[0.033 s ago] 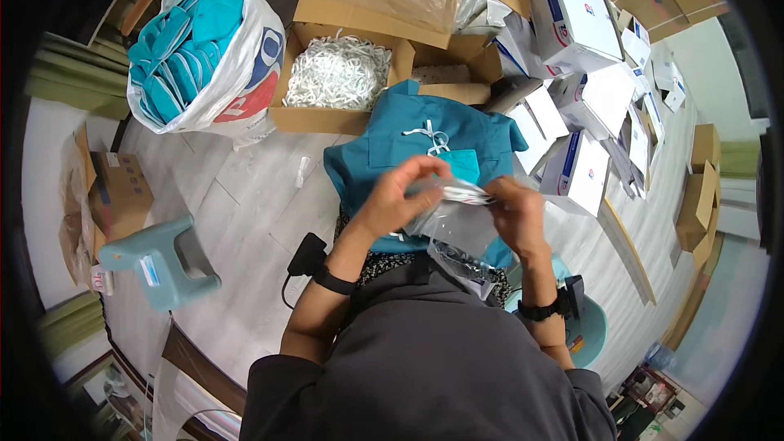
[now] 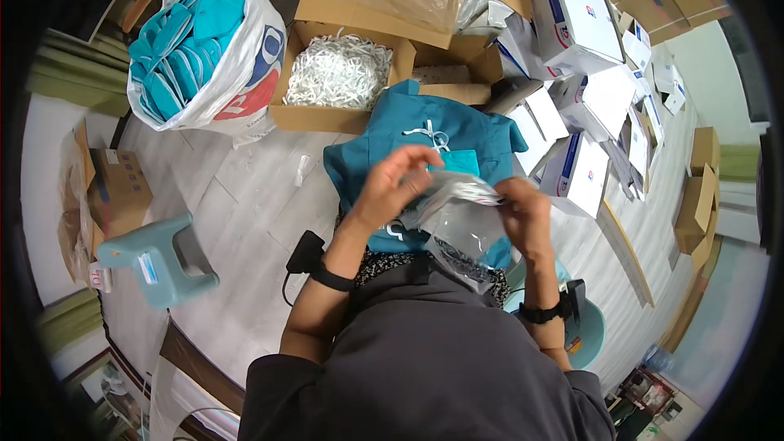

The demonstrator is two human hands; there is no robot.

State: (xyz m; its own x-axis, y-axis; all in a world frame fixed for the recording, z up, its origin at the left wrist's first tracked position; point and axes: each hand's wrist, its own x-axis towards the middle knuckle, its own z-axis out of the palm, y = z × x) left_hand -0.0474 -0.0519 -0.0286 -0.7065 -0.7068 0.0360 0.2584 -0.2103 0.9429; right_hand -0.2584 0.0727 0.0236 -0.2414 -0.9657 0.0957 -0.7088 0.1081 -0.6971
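Biggest thing around was the heap of white boxes (image 2: 576, 24), piled off to the right, probably so they'd leave the lap area free. Then the teal cloth (image 2: 392, 126), spread over the person's lap and out past the knees, I guess as a soft work surface that stops small stuff slipping off. The white sack (image 2: 265, 61) stood up front on the left with its mouth wide open and folded teal masks (image 2: 216, 16) heaped inside, likely for easy reaching. Right beside it sat an open carton (image 2: 322, 118) full of white strips (image 2: 343, 73), just past the cloth, so handy too.

The clear plastic bag (image 2: 461, 229) was over the lap between the hands, its upper edge bunched and a bit blurry. The right hand (image 2: 527, 212) had thumb and fingers pinched together on that edge, wrist above the lap, which seemed to be what held the bag up. The left hand (image 2: 396, 192) came in from the other side, fingers curled and thumb well apart from them; couldn't tell if it touched the plastic.

Smallest bits: a teal piece (image 2: 459, 161) lying on the cloth behind the bag, plus thin white loops (image 2: 438, 139) just beyond it.
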